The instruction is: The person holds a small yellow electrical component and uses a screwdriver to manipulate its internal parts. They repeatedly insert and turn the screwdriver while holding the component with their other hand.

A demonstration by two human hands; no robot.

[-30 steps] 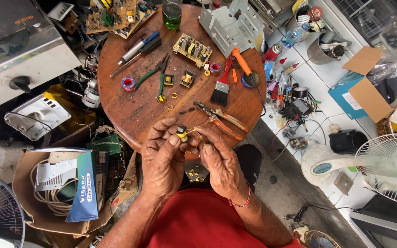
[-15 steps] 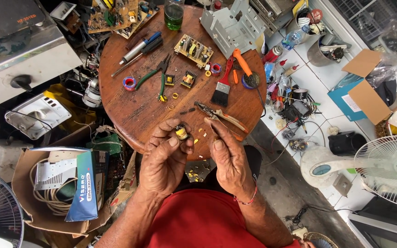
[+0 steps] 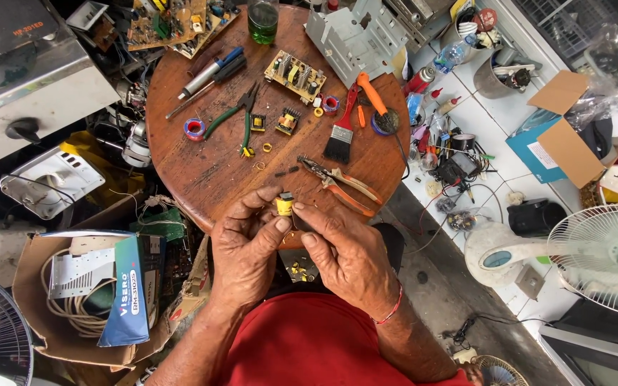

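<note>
The fingers (image 3: 280,223) of the left hand (image 3: 248,250) pinch a small yellow transformer (image 3: 284,205), held just above the near edge of the round wooden table (image 3: 202,171). The right hand (image 3: 348,254) closes in from the other side, its fingertips touching the part's lower edge; whether they grip it or only pick at it cannot be told. The step in hand looks like working the part loose or stripping it, judging by the pinch. A next move would call for a firm left-hand hold and a fine tool. Orange-handled pliers (image 3: 341,182) lie just beyond the hands, then a brush (image 3: 341,132), green-handled pliers (image 3: 241,114), two more transformers (image 3: 273,121) and a circuit board (image 3: 295,73).
</note>
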